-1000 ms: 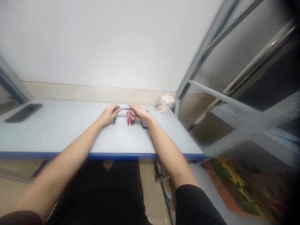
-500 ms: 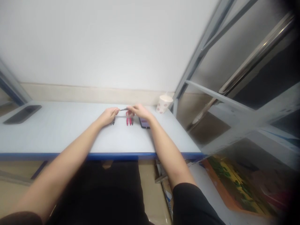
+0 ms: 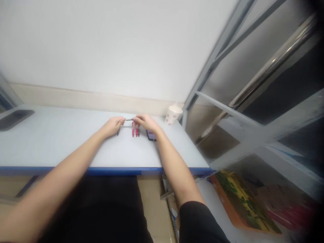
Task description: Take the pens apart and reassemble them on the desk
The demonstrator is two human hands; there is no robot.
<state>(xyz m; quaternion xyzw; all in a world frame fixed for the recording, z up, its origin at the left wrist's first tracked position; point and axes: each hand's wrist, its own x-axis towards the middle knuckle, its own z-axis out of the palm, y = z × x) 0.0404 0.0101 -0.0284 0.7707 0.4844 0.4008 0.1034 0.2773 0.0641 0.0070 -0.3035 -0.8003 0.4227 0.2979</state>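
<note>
1 slim pen (image 3: 129, 119), dark, ends hidden by fingers, sits roughly level over the desk (image 3: 76, 141), pinched between left hand (image 3: 112, 126) and right hand (image 3: 146, 122). Also 2 red pens (image 3: 133, 132) beside 1 dark pen (image 3: 138, 132), 1 phone (image 3: 151, 135) near right wrist, 1 cup (image 3: 173, 115); dark tips (image 3: 117, 132) under left hand, count unclear.

Perhaps a dormitory: narrow desk (image 3: 50, 141) beside grey metal framing (image 3: 226, 37).
</note>
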